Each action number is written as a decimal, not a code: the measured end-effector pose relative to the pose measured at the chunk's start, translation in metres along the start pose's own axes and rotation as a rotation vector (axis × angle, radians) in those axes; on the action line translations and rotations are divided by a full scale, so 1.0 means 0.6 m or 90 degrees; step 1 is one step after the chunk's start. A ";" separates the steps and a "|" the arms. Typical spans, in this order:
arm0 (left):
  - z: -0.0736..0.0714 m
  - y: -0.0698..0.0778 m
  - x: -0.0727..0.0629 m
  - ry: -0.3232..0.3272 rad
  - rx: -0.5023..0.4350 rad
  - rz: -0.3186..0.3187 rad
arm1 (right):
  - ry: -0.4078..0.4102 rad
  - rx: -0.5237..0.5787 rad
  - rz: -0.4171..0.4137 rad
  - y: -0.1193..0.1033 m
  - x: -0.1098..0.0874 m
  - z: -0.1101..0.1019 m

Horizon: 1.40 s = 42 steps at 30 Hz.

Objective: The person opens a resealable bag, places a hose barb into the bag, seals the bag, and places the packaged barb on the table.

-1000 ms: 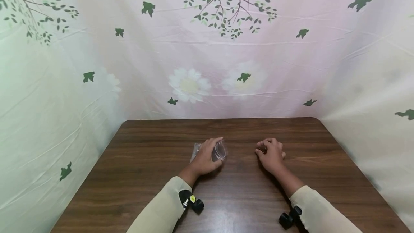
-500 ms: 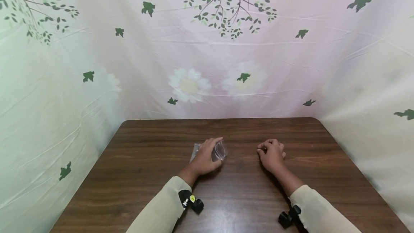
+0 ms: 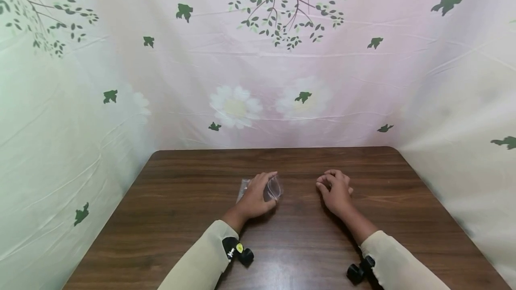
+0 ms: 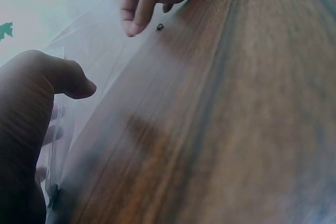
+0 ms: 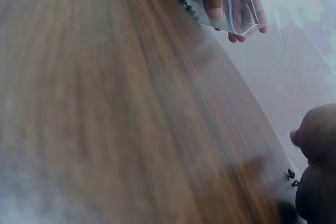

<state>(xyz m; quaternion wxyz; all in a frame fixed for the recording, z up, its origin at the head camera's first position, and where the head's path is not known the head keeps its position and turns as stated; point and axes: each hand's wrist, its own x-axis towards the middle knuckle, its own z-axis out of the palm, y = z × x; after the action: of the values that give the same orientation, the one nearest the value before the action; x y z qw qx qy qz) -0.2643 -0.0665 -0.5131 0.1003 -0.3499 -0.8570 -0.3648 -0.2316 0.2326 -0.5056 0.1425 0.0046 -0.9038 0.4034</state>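
Observation:
A small clear zip-lock bag (image 3: 274, 187) is in my left hand (image 3: 255, 197), with the thumb on one side and fingers on the other. Its mouth gapes toward the right in the right wrist view, and several small dark pieces (image 5: 188, 8) lie at its lower part. My right hand (image 3: 335, 191) hovers low over the table, thumb and index fingertips close together. Whether they pinch anything tiny is hidden. Beside that hand, two small dark pieces (image 5: 291, 174) lie on the tabletop; a dark piece (image 4: 159, 27) also shows there in the left wrist view.
The brown wood-grain table (image 3: 181, 218) reaches back to a hanging printed cloth (image 3: 258, 70), which also encloses both sides. Black wrist cameras sit at the left cuff (image 3: 246, 256) and the right cuff (image 3: 355, 274).
My right hand drew slightly right, then shifted a little left and away from me, its fingertips still near each other. The left hand and the bag have stayed in place.

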 end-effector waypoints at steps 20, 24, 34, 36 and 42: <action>0.002 -0.006 -0.002 0.004 -0.003 -0.008 | 0.030 0.141 -0.228 -0.068 -0.008 0.084; 0.001 -0.004 0.000 0.005 -0.009 -0.005 | 0.018 0.156 -0.241 -0.088 -0.012 0.105; -0.008 0.012 0.002 -0.037 0.004 -0.061 | 0.036 0.156 -0.254 -0.103 -0.018 0.123; -0.007 0.013 0.003 -0.037 0.008 -0.056 | 0.048 0.155 -0.259 -0.099 -0.017 0.121; -0.004 0.013 0.006 -0.009 0.009 -0.021 | 0.065 0.135 -0.247 -0.077 -0.009 0.095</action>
<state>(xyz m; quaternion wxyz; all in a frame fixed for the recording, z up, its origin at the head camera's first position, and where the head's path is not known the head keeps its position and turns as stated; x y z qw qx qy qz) -0.2619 -0.0627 -0.5058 0.0904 -0.3376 -0.8660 -0.3577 -0.2352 0.1594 -0.5093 0.2614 0.1728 -0.8303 0.4608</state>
